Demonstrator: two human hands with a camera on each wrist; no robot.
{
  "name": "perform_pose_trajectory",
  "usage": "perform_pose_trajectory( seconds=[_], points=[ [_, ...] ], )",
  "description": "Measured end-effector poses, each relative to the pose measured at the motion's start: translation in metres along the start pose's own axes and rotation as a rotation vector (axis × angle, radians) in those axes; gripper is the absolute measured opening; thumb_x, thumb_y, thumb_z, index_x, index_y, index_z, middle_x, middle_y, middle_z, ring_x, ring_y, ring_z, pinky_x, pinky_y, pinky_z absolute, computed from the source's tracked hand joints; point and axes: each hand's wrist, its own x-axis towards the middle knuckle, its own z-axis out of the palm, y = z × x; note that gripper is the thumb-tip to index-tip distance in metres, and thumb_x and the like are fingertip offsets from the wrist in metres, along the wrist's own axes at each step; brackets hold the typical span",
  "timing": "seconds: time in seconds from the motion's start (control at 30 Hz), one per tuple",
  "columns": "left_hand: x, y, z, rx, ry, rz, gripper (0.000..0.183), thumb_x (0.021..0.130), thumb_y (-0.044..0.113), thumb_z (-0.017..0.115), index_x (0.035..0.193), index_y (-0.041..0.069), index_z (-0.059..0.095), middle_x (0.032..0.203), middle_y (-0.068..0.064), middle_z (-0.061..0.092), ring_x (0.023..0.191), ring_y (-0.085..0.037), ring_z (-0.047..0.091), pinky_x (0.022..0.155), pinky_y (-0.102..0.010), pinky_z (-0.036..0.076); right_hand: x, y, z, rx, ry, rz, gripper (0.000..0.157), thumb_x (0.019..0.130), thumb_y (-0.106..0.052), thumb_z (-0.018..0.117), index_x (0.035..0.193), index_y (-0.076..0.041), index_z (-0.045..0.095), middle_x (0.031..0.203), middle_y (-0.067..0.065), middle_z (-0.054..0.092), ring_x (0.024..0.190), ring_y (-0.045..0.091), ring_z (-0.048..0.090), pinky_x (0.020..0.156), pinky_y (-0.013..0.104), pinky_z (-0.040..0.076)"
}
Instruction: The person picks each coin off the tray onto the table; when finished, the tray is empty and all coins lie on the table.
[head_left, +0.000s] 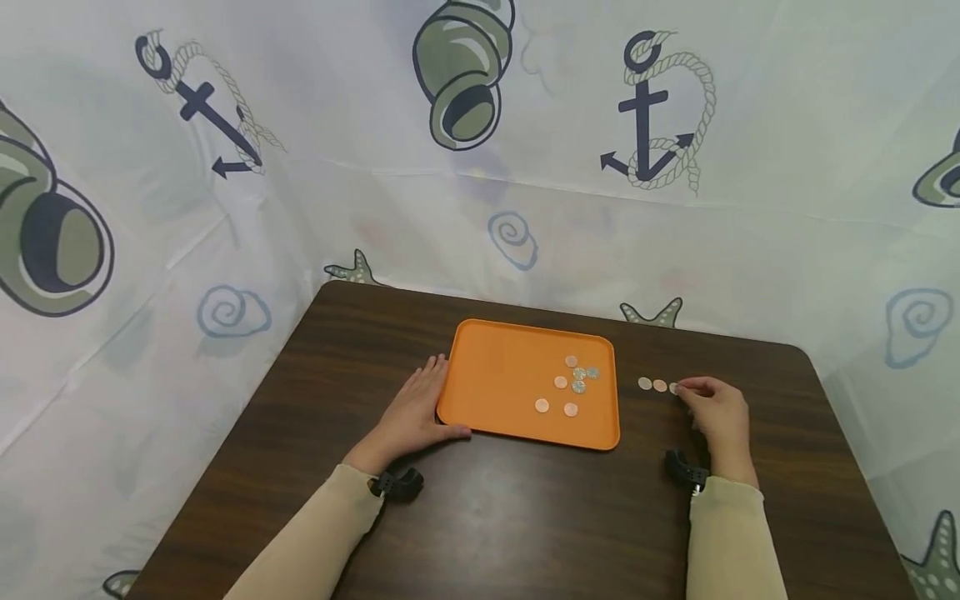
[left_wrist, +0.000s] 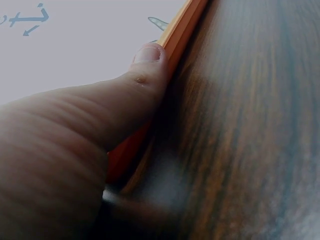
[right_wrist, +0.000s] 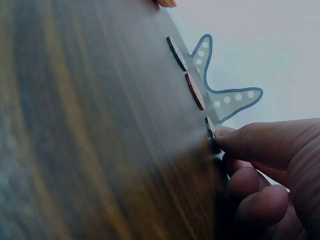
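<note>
My left hand [head_left: 414,410] lies around the near-left corner of an orange tray [head_left: 495,375], its fingers extended along the left side. The thumb [left_wrist: 150,60] presses on the tray's near side in the left wrist view. To the right of the tray, my right hand [head_left: 717,417] pinches a silver coin [head_left: 674,388] down at the tabletop, thumb on its edge and the other fingers curled. This coin ends a short row with a copper coin [right_wrist: 195,92] in the middle and another silver coin [right_wrist: 176,53] nearest the tray.
Several copper coins [head_left: 542,405] and silver coins [head_left: 578,387] lie scattered on the tray's right half. The dark wood table [head_left: 495,517] meets a white patterned cloth [head_left: 570,233] behind and at the sides. A black wrist strap [head_left: 686,471] sits on each arm.
</note>
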Motion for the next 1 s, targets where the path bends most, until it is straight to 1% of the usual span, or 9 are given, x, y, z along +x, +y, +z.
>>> perform_pose_trajectory(
  seconds=[0.1,0.17,0.27,0.37,0.47,0.53,0.7,0.87,1.0],
  points=[
    [-0.002,0.001,0.002,0.006,-0.003,-0.007,0.140,0.082,0.090,0.070,0.176,0.008,0.006,0.185,-0.011,0.009,0.173,-0.027,0.006,0.141,-0.054,0.010,-0.002,0.001,-0.001,0.007,-0.035,0.014,0.037,0.104,-0.035,0.076,0.125,-0.005,0.078,0.092,-0.005,0.075,0.062,0.014,0.061,0.055,0.031,0.058],
    [-0.003,0.001,0.003,0.007,0.002,-0.008,0.140,0.082,0.090,0.069,0.176,0.008,0.006,0.185,-0.011,0.009,0.173,-0.026,0.006,0.141,-0.054,0.010,-0.002,0.000,-0.002,0.055,-0.043,0.022,0.038,0.104,-0.035,0.076,0.127,-0.004,0.077,0.091,-0.006,0.073,0.063,0.013,0.061,0.055,0.030,0.058],
    [-0.004,0.003,0.004,-0.005,0.012,-0.002,0.139,0.083,0.090,0.069,0.176,0.007,0.007,0.185,-0.012,0.010,0.173,-0.028,0.007,0.140,-0.055,0.011,-0.002,-0.004,-0.005,0.204,-0.020,0.059,0.036,0.104,-0.035,0.077,0.127,-0.007,0.074,0.089,-0.011,0.068,0.065,0.010,0.058,0.054,0.026,0.054],
    [-0.005,0.004,0.003,-0.006,0.003,-0.008,0.139,0.083,0.089,0.070,0.176,0.008,0.006,0.185,-0.012,0.009,0.173,-0.028,0.007,0.140,-0.055,0.011,-0.003,-0.011,-0.006,0.387,0.000,0.115,0.027,0.103,-0.033,0.079,0.120,-0.014,0.070,0.087,-0.014,0.064,0.064,0.007,0.055,0.052,0.023,0.049],
    [-0.004,0.004,-0.001,0.005,0.004,-0.010,0.139,0.083,0.088,0.071,0.176,0.009,0.005,0.185,-0.010,0.008,0.173,-0.025,0.005,0.141,-0.053,0.010,-0.005,-0.025,-0.007,0.465,-0.038,0.115,0.022,0.103,-0.032,0.079,0.116,-0.018,0.068,0.086,-0.014,0.064,0.063,0.007,0.054,0.051,0.022,0.047],
    [-0.003,0.005,-0.002,0.007,0.016,-0.001,0.139,0.083,0.087,0.071,0.176,0.009,0.005,0.185,-0.010,0.008,0.173,-0.025,0.005,0.141,-0.053,0.010,-0.008,-0.037,-0.006,0.442,-0.087,0.064,0.026,0.104,-0.033,0.078,0.120,-0.016,0.067,0.085,-0.013,0.063,0.062,0.007,0.054,0.051,0.023,0.047],
    [-0.003,0.004,-0.003,0.004,0.016,0.008,0.139,0.083,0.088,0.070,0.176,0.007,0.007,0.185,-0.012,0.010,0.173,-0.028,0.007,0.140,-0.055,0.011,-0.029,-0.072,0.005,0.264,-0.207,-0.114,0.041,0.105,-0.038,0.075,0.129,-0.007,0.065,0.090,-0.001,0.065,0.065,0.014,0.059,0.055,0.027,0.054],
    [-0.006,0.004,-0.002,-0.001,0.003,-0.001,0.139,0.083,0.087,0.072,0.176,0.007,0.006,0.185,-0.012,0.009,0.173,-0.028,0.006,0.141,-0.055,0.010,-0.052,-0.101,0.032,0.022,-0.376,-0.252,0.031,0.105,-0.027,0.076,0.128,-0.007,0.070,0.101,0.011,0.068,0.074,0.027,0.065,0.058,0.036,0.061],
    [-0.005,0.004,-0.001,-0.014,0.027,0.020,0.138,0.083,0.086,0.072,0.176,0.006,0.008,0.184,-0.013,0.011,0.173,-0.029,0.008,0.140,-0.057,0.011,-0.060,-0.111,0.052,-0.071,-0.485,-0.316,0.023,0.102,-0.016,0.078,0.122,-0.008,0.074,0.098,0.012,0.070,0.072,0.031,0.065,0.058,0.039,0.061]
  ],
)
